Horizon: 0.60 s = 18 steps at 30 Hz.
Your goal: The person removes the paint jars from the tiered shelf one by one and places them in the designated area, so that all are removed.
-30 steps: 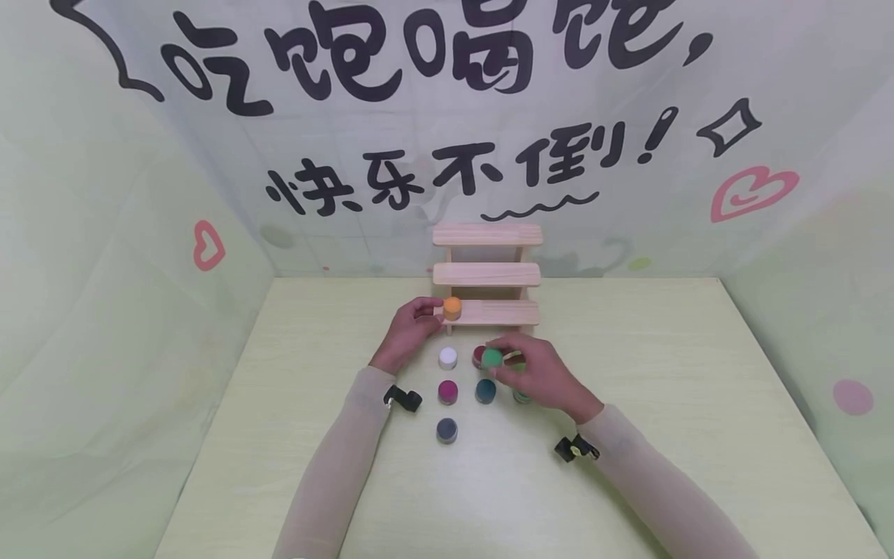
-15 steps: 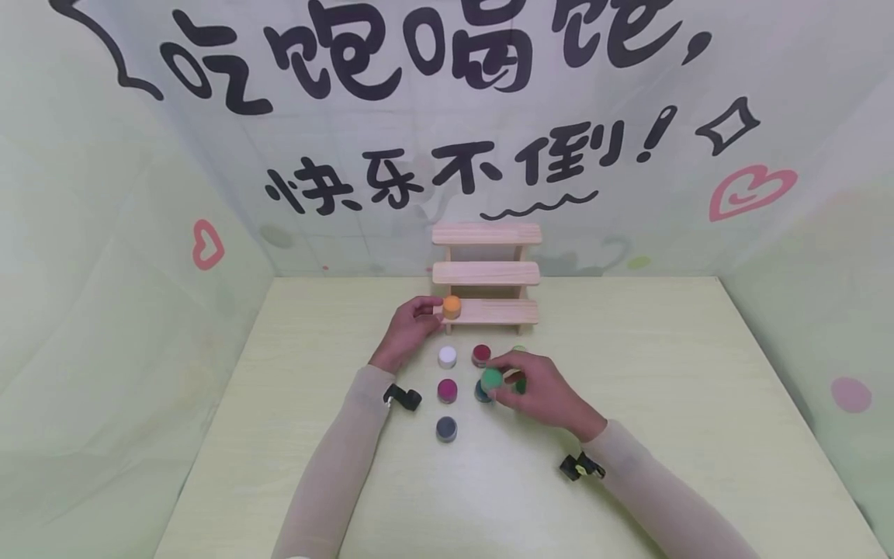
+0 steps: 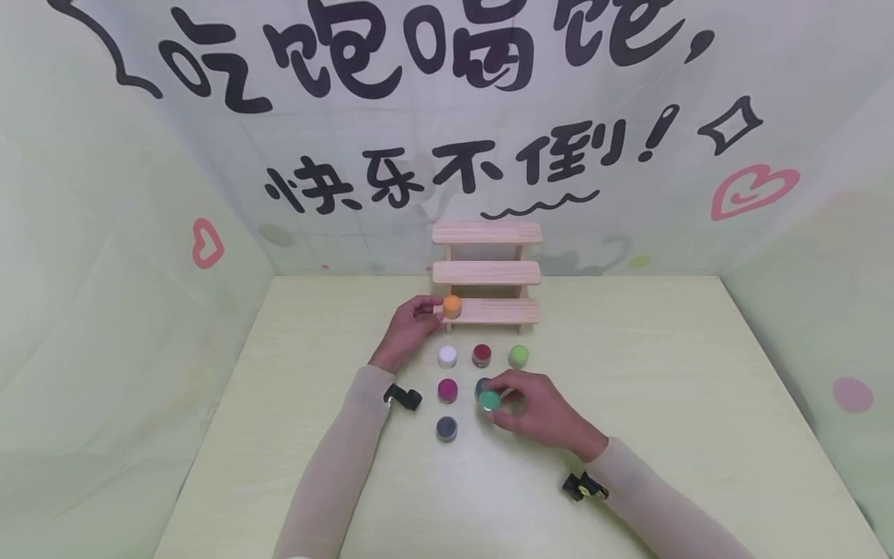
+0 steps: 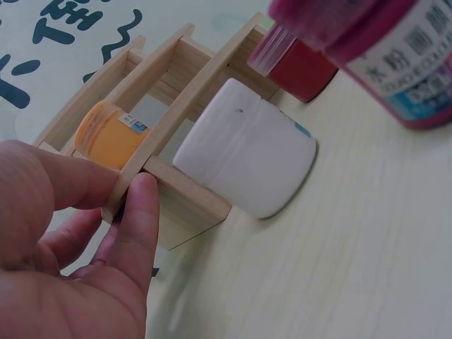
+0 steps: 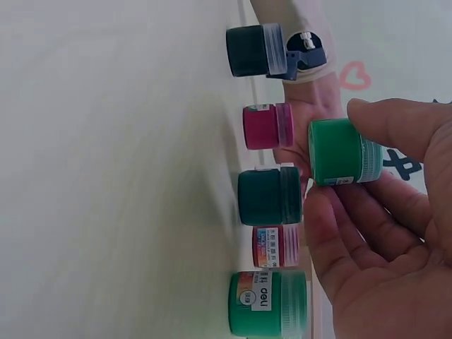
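My right hand (image 3: 541,407) pinches a green paint jar (image 5: 335,152) between thumb and fingers, its lid side up. The jar is raised off the table, overlapping a teal jar (image 5: 265,196) in the head view. At the stand's left end, my left hand (image 3: 410,328) grips the lowest step of a three-step wooden stand (image 4: 169,185) between thumb and finger. An orange jar (image 4: 109,134) stands on that step, right beside the fingers. Another green jar (image 5: 256,304) stands on the table in the right wrist view; my right hand hides it in the head view.
In front of the stand are a white jar (image 3: 448,356), a dark red jar (image 3: 482,355) and a light green jar (image 3: 519,356). Nearer stand a magenta jar (image 3: 448,390) and a dark grey-blue jar (image 3: 447,428). A lettered cloth (image 3: 391,248) hangs behind the table.
My right hand has drawn the green jar back toward me, past the dark red jar and then the teal jar. The left hand keeps its place at the stand.
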{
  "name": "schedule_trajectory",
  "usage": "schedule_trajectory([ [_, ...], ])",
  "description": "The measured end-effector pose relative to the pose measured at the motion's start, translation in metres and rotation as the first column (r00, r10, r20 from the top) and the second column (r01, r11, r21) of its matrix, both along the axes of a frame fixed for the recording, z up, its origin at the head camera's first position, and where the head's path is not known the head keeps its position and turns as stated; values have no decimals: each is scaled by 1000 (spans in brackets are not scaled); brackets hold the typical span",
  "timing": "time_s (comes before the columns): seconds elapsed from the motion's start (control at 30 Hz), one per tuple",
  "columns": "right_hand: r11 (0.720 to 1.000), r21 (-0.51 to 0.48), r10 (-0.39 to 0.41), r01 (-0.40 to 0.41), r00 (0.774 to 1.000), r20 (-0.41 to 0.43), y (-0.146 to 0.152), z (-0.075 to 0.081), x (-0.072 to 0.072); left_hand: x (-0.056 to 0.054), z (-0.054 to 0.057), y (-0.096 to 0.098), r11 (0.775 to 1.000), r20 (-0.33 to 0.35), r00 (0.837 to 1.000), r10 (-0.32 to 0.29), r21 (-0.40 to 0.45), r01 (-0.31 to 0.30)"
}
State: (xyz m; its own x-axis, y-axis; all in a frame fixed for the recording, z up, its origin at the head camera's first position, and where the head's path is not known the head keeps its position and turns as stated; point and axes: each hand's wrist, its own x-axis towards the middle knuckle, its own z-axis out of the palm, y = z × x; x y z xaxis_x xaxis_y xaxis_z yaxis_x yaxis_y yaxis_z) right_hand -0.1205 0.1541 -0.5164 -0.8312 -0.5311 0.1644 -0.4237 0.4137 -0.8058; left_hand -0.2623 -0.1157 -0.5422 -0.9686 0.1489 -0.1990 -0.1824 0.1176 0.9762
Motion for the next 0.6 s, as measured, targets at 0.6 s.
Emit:
schedule_trajectory([
  [0.6, 995, 45, 89, -89, 996, 14, -2, -14, 14, 1, 0, 0, 1000, 8, 1000, 6, -27, -6],
])
